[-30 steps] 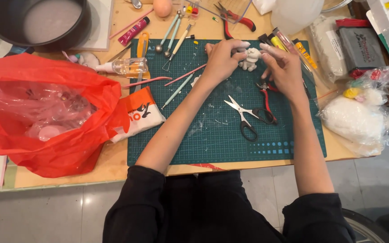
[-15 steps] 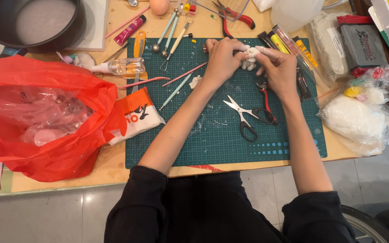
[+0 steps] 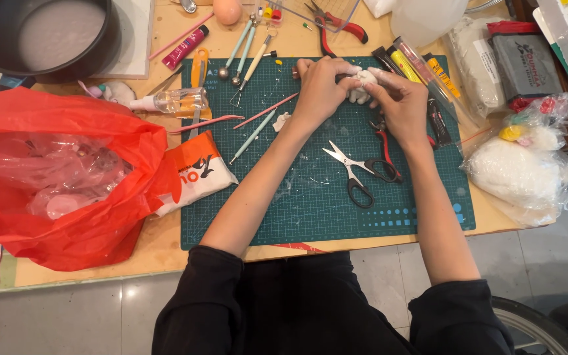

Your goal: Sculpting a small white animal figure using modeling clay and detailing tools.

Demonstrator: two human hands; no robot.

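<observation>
Both of my hands meet over the far part of a green cutting mat (image 3: 310,210). My left hand (image 3: 320,89) and my right hand (image 3: 399,105) pinch a small white clay figure (image 3: 363,84) between their fingertips. The figure is partly hidden by my fingers. Black-handled scissors (image 3: 356,174) lie open on the mat just below my hands. Red-handled pliers (image 3: 386,148) rest beside them, under my right wrist. A small white clay scrap (image 3: 282,121) lies left of my left wrist.
A red plastic bag (image 3: 60,177) fills the left side. A dark round pan (image 3: 41,36) stands at the far left. Sculpting tools (image 3: 248,46), a clear bottle (image 3: 172,102), an orange-white packet (image 3: 195,174) and bagged white clay (image 3: 517,174) surround the mat. The table's front edge (image 3: 165,260) runs near my body.
My hands have stayed together on the white clay figure, shifting their fingers slightly on it. The view has shifted a little.
</observation>
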